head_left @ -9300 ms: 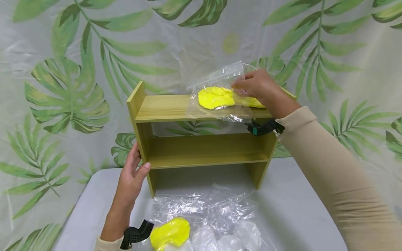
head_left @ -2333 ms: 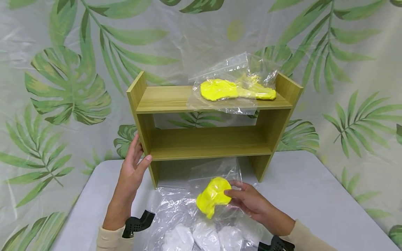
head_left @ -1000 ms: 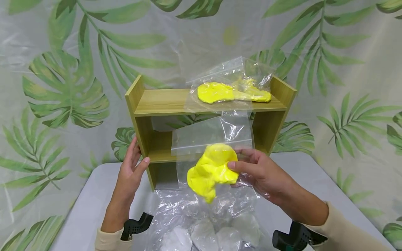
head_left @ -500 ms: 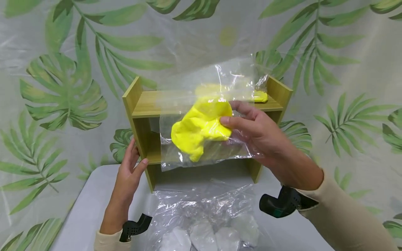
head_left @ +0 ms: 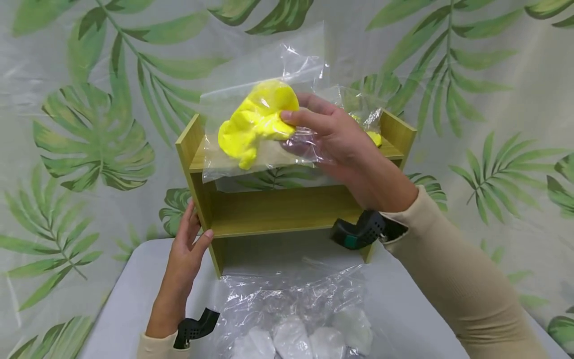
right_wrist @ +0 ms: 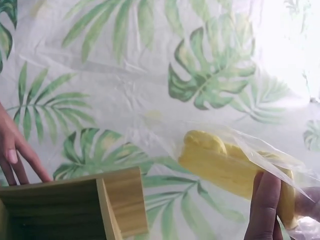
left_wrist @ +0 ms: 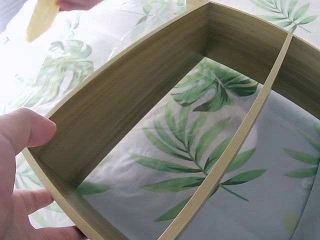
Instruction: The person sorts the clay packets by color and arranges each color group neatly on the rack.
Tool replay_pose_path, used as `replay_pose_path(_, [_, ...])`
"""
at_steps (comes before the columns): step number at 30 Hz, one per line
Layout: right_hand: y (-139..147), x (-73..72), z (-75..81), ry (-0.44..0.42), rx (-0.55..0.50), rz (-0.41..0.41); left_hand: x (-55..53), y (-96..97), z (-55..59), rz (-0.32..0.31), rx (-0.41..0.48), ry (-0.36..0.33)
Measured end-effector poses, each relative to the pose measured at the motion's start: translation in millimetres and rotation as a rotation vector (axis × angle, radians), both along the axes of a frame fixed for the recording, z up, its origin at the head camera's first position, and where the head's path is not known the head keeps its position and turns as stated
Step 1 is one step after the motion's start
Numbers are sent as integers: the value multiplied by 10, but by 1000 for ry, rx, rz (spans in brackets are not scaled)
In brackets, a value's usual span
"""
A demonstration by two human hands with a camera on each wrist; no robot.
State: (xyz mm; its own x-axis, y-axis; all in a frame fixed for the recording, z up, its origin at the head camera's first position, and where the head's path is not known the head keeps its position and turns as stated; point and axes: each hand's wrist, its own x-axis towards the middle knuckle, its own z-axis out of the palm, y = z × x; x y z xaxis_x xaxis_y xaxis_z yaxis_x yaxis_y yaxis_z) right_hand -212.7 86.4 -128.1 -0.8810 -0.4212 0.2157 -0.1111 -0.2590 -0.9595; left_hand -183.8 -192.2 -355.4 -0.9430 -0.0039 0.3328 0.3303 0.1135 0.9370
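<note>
My right hand (head_left: 341,134) pinches a clear zip bag with a flattened lump of yellow clay (head_left: 260,119) inside, thumb in front. It is in front of and slightly above the top board of a small wooden shelf (head_left: 287,212). In the right wrist view the yellow clay (right_wrist: 220,165) is seen edge-on between thumb and fingers. My left hand (head_left: 184,254) rests against the shelf's left side panel, its fingers along the outside and its thumb at the front edge. The left wrist view shows the left thumb (left_wrist: 32,131) by that panel. Another bagged yellow lump (head_left: 374,138) lies at the top board's right end, partly hidden.
Several white lumps in clear bags (head_left: 291,336) lie on the pale table (head_left: 121,299) in front of the shelf. A leaf-patterned sheet (head_left: 98,134) hangs close behind. The shelf's side panels (head_left: 405,132) rise above its top board.
My right hand has lifted the bag of yellow clay from the white bags on the table up to the top board, moving it leftward lately. My left hand stays at the shelf's side.
</note>
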Motion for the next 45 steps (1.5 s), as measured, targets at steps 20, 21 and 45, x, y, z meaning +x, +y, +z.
replay_pose_path(20, [-507,-846,-84,-177,201,-135,-48,26,-27,0,6,19])
replay_pose_path(21, [-518,-868,-92,-192,205,-147,-52,30,-29,-2,8,21])
replay_pose_path(45, [-636,-990,-254,281,1007,-504,-58,46,-22,-7,10,38])
